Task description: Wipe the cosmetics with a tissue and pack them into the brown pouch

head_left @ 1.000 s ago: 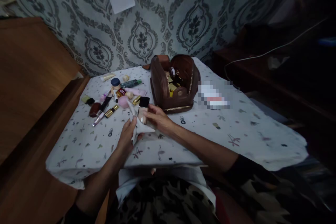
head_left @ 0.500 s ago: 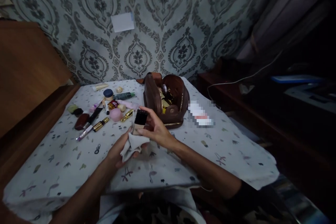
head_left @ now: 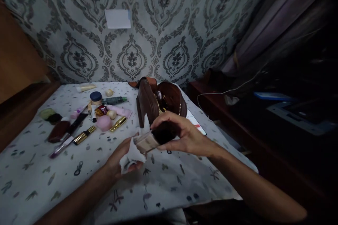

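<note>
My right hand (head_left: 185, 134) grips the black cap of a foundation bottle (head_left: 146, 142), which lies tilted on its side, its beige glass end pointing left. In my left hand (head_left: 124, 158) is a crumpled white tissue (head_left: 132, 157), pressed against the bottle's glass end. Behind my right hand stands an open brown bag (head_left: 148, 100) with gold zip teeth and small items inside. Left of the hands lie a gold tube (head_left: 118, 124), a pink round jar (head_left: 104, 123) and a black-and-gold tube (head_left: 84, 135).
More cosmetics lie on the left of the patterned cloth (head_left: 100, 182): a blue-lidded jar (head_left: 95, 97), a green tube (head_left: 114, 100), a pink tube (head_left: 120, 110), a brown bottle (head_left: 59, 131). A phone (head_left: 195, 123) lies right of the bag. A white cable (head_left: 227, 92) runs along the right.
My right hand has turned the foundation bottle from upright to sideways, its cap now to the right. The tissue stays in my left hand. The view has shifted slightly.
</note>
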Motion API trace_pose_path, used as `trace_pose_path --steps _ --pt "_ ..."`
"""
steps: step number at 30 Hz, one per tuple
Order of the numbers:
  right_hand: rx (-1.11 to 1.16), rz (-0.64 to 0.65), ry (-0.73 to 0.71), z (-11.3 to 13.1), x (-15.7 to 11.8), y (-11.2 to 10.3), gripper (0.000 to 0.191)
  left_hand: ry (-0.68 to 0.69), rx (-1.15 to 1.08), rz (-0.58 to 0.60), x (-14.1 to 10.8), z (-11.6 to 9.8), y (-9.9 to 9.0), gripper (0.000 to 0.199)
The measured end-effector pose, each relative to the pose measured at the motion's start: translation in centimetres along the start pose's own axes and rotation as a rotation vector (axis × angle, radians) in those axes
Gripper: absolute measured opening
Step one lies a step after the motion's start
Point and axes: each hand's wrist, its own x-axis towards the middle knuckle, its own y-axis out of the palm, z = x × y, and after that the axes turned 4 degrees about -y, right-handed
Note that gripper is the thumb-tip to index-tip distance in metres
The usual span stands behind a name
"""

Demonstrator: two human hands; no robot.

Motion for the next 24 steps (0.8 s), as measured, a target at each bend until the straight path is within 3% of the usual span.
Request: trace_pose_path --steps 4,7,12,17,24 --pt "-0.171 -0.232 0.013 0.6 0.8 -4.0 0.040 -0.023 0.182 -0.099 1.0 1.2 -1.0 0.059" --pt "-0.321 -0.338 0.037 -0.1 1.5 -7.0 0.041 0.037 0.332 -0.063 1.5 2.4 -2.2 0.058" --pt "-0.555 -0.214 0.091 -2.4 2.3 -9.4 0.041 0.062 0.473 0.046 1.6 3.0 -3.2 0.044" --pt "-0.844 -0.038 0.156 -3.2 2.9 -9.6 0.044 0.102 0.561 0.081 1.5 2.5 -3.1 0.042" --pt "-1.073 0.124 0.230 -3.8 3.8 -9.3 0.033 0.144 0.700 0.115 1.4 2.2 -3.0 0.044"
